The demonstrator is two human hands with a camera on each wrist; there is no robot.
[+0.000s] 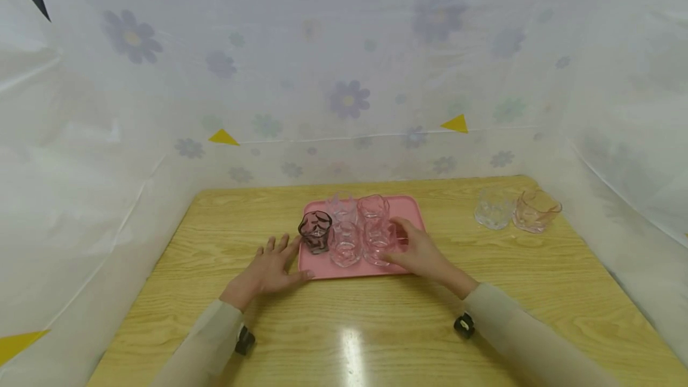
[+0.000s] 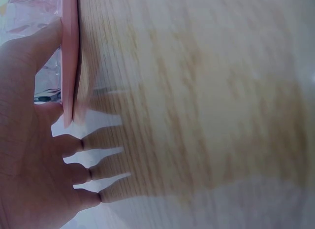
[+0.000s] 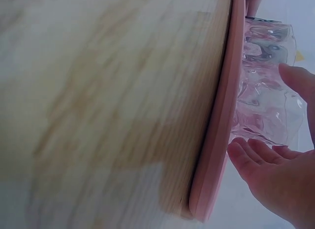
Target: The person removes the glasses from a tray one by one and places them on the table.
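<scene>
On a pink tray (image 1: 403, 205) several petal-shaped glass cups stand close together. A dark smoky cup (image 1: 315, 232) is at the left, with a clear cup (image 1: 346, 245) beside it at the front. Two more, a clear cup (image 1: 341, 208) and a pinkish-looking cup (image 1: 373, 208), form the back row. My right hand (image 1: 421, 255) holds the front right clear cup (image 1: 378, 242), thumb at its front and fingers at its right side. At the tray's left edge lies my left hand (image 1: 274, 270), fingers spread on the table and thumb over the rim.
Apart from the tray, a clear cup (image 1: 493, 208) and an amber-pink cup (image 1: 534, 211) stand side by side at the table's back right. The wooden table (image 1: 290, 339) is bounded by white flower-printed sheeting (image 1: 301, 70) at the back and sides.
</scene>
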